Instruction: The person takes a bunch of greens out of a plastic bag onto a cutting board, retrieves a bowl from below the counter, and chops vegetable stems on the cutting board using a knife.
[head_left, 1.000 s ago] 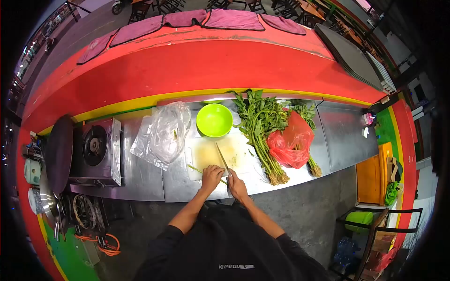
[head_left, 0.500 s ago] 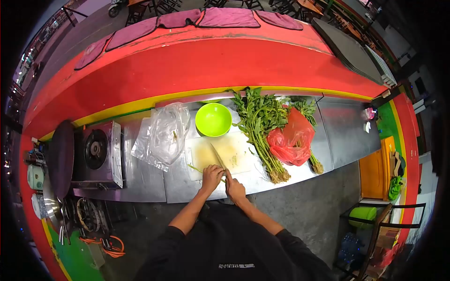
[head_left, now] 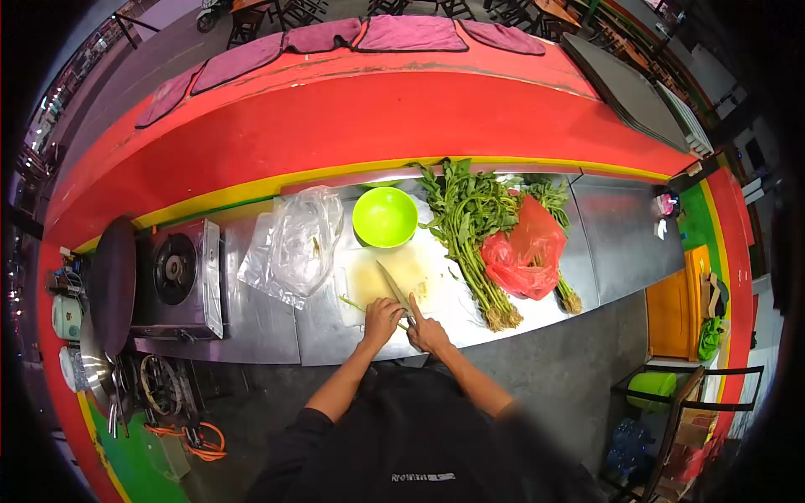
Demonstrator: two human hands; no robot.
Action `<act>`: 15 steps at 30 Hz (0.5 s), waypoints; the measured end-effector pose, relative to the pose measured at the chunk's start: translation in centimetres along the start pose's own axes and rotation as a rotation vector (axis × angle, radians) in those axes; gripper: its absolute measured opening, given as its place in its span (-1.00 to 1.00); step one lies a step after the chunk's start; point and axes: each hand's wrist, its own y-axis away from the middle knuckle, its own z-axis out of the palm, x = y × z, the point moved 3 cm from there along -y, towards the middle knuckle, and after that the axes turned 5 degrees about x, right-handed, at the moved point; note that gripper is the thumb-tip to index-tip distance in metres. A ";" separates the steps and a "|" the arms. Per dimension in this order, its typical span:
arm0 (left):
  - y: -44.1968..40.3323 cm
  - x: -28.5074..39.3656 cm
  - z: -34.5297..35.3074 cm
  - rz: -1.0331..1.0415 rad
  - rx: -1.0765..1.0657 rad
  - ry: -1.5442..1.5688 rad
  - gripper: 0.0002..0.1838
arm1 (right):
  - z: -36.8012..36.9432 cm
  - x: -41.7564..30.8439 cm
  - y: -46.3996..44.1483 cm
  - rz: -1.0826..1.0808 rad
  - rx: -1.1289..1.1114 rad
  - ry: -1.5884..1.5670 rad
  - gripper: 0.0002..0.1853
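Observation:
My left hand (head_left: 383, 318) is closed on a thin green stem (head_left: 352, 303) over the near edge of the white cutting board (head_left: 360, 272). Just right of it, my right hand (head_left: 428, 333) grips the handle of a knife (head_left: 391, 281), whose blade points up and left across the board. Small green bits lie on the board's right part. Behind the board stands a green bowl (head_left: 385, 217). Leafy greens with roots (head_left: 465, 226) lie to the right, beside a red plastic bag (head_left: 528, 251).
Clear plastic bags (head_left: 302, 243) lie left of the board. A gas stove (head_left: 176, 272) is at the far left of the metal counter (head_left: 260, 323). A red wall (head_left: 335, 126) runs behind the counter, with pink cloths (head_left: 411, 33) on top.
The knife and my right hand have shifted slightly against the stem, and the blade's angle has changed a little. My left hand still holds the stem. The view has moved slightly.

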 end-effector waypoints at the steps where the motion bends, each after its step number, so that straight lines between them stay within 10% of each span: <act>1: 0.1 -0.1 0.0 0.004 0.002 0.005 -0.85 | -0.1 -0.1 0.0 -0.012 -0.039 0.016 0.02; 15: -0.1 0.1 -0.3 0.014 -0.008 0.014 -0.83 | -0.9 -0.2 -2.2 -0.151 -0.137 0.026 0.18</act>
